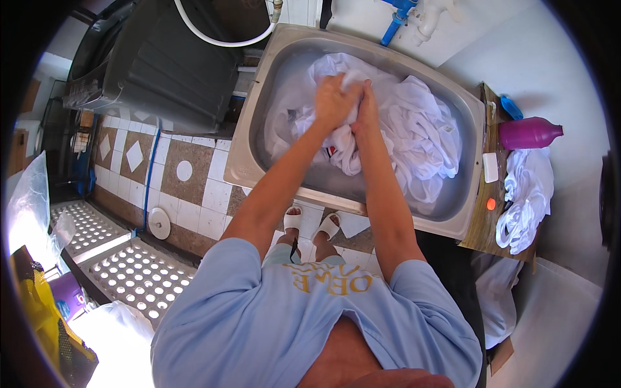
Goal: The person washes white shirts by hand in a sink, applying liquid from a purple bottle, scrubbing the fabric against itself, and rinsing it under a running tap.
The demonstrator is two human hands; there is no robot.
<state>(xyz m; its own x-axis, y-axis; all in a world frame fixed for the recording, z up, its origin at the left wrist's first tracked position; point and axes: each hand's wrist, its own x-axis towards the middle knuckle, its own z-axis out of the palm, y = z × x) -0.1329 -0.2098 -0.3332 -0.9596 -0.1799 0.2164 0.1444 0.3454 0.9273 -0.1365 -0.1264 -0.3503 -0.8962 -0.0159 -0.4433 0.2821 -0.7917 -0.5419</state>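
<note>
White laundry (420, 132) lies wet in the grey sink (240, 155), partly under cloudy water. Largest item at risk: tiled floor (210, 221), probably slippery if vigorous rubbing slops water over the rim. Heap itself: bulky and tangled toward the sink's right side; a sharp pull on one fold may drag others along or strain a seam. Wooden worktop (479, 208), just beside: loose white cloth (532, 194) there could catch splashes, and purple bottle (527, 133) might tip if the right arm swings wide. Left hand (334, 103): curled closed over a bunch of cloth, blurred. Right hand (367, 115): cupped closed against the same bunch, fingertips partly hidden. Wet fabric could slip from both, or knuckles chafe. Smallest: orange cap (491, 204), near the rim, easily knocked off.
</note>
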